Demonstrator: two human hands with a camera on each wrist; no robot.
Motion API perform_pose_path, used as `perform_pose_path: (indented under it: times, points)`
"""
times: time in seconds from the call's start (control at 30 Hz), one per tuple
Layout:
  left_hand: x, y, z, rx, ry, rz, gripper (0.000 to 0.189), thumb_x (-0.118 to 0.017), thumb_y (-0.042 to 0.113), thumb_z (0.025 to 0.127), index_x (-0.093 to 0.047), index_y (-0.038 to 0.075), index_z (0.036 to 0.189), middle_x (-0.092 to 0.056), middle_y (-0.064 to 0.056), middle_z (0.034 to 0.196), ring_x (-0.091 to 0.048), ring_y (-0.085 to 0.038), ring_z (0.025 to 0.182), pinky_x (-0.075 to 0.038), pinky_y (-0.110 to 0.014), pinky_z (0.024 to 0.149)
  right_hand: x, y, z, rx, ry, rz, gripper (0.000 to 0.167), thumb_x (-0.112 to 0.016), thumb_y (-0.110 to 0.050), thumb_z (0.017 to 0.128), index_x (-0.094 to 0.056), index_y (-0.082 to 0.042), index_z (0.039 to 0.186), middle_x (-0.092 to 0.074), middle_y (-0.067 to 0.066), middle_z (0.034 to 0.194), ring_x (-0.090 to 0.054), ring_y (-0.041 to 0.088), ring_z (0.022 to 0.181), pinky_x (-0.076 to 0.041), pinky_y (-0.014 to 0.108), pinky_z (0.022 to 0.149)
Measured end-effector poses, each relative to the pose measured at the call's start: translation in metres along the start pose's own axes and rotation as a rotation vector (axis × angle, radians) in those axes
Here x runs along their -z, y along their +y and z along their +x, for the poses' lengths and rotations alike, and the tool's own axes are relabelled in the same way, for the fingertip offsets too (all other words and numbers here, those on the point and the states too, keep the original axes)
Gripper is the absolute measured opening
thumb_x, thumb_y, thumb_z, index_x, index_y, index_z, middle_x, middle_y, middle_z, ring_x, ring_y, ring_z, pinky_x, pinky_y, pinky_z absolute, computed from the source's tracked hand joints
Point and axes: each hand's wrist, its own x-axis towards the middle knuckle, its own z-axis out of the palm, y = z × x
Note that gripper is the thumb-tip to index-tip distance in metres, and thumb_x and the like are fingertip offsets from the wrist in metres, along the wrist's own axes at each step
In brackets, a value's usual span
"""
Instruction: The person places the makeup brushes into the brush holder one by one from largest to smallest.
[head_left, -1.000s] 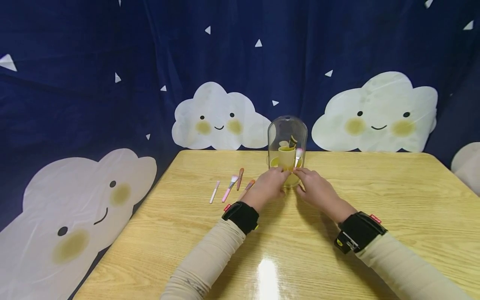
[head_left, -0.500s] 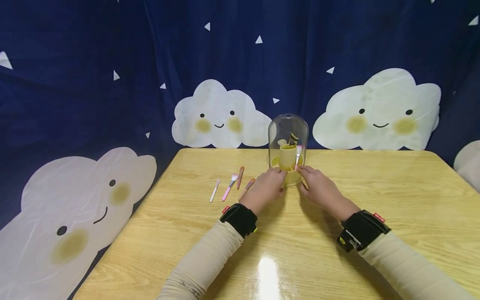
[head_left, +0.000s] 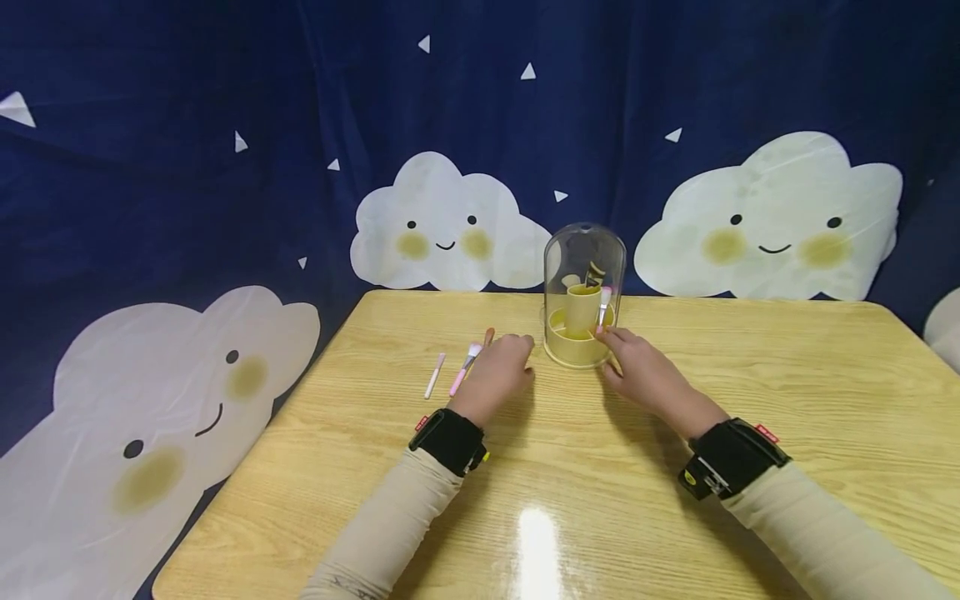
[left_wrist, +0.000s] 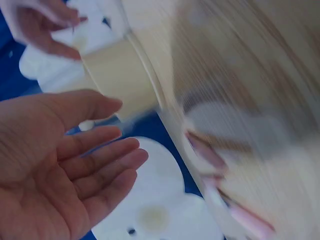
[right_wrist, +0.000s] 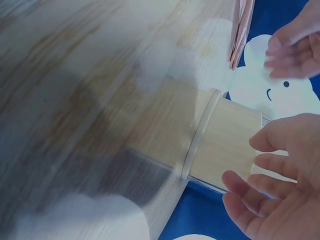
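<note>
A cream makeup brush holder (head_left: 566, 350) with a raised middle cup stands near the table's back edge, under a clear domed cover (head_left: 585, 242). A pink-and-white makeup brush (head_left: 603, 306) leans upright in its right side, and a dark-bristled brush (head_left: 594, 275) shows above the middle cup. My right hand (head_left: 647, 372) is at the holder's front right rim, fingers loosely bent; whether it touches is unclear. My left hand (head_left: 495, 373), fingers spread in the left wrist view, hovers left of the holder beside a pink brush (head_left: 462, 372) and a brown brush (head_left: 490, 335), holding nothing.
A thin white brush (head_left: 434, 375) lies on the wooden table (head_left: 600, 500), left of the pink one. My left hand hides part of the brush group. Behind the table hangs a dark blue curtain (head_left: 480, 100) with smiling clouds.
My left hand has left the holder's front and moved left over the loose brushes. My right hand has stayed by the holder's right rim.
</note>
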Motion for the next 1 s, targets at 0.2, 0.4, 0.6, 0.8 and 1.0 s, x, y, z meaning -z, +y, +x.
perform_pose_path:
  times: [0.2,0.4,0.6,0.8,1.0]
  points:
    - [0.004,-0.036,-0.008,0.174,0.052,-0.056,0.017,-0.069,0.019,0.098,-0.070,0.002,0.098,-0.071,-0.013,0.092,-0.070,-0.026,0.081,-0.056,-0.036,0.065,0.003,0.000,0.001,-0.003,-0.012,-0.005,0.049,-0.065,0.001,0.089,-0.055,0.013,0.135,-0.055,0.035,0.134,-0.057,0.050,0.122,-0.049,0.057,0.099]
    - [0.001,-0.062,-0.014,0.366,0.007,-0.054,0.012,-0.078,0.010,0.088,-0.070,0.002,0.087,-0.067,-0.008,0.078,-0.063,-0.019,0.067,-0.054,-0.032,0.058,0.005,-0.001,0.002,-0.018,-0.040,0.003,0.049,-0.064,-0.001,0.091,-0.054,0.014,0.136,-0.055,0.035,0.135,-0.056,0.049,0.123,-0.049,0.056,0.100]
    - [-0.006,-0.074,-0.018,0.436,-0.076,-0.070,0.019,-0.083,0.014,0.084,-0.070,0.002,0.090,-0.065,-0.005,0.073,-0.063,-0.018,0.062,-0.050,-0.027,0.050,0.005,-0.001,0.001,-0.021,-0.045,0.005,0.049,-0.065,-0.001,0.090,-0.054,0.014,0.136,-0.055,0.035,0.135,-0.057,0.049,0.121,-0.051,0.056,0.098]
    - [-0.004,-0.075,-0.020,0.458,-0.123,-0.102,0.021,-0.082,0.014,0.086,-0.071,0.000,0.097,-0.067,-0.008,0.079,-0.063,-0.019,0.064,-0.051,-0.027,0.051,0.005,-0.002,0.001,-0.021,-0.044,-0.011,0.049,-0.065,-0.002,0.091,-0.054,0.014,0.136,-0.055,0.034,0.134,-0.059,0.049,0.119,-0.052,0.055,0.095]
    - [-0.002,-0.072,-0.020,0.463,-0.140,-0.077,0.018,-0.079,0.011,0.088,-0.071,0.000,0.099,-0.066,-0.009,0.082,-0.062,-0.017,0.062,-0.050,-0.025,0.050,0.004,-0.002,0.000,-0.017,-0.029,-0.025,0.047,-0.064,-0.001,0.090,-0.056,0.013,0.134,-0.055,0.035,0.134,-0.059,0.048,0.119,-0.053,0.055,0.094]
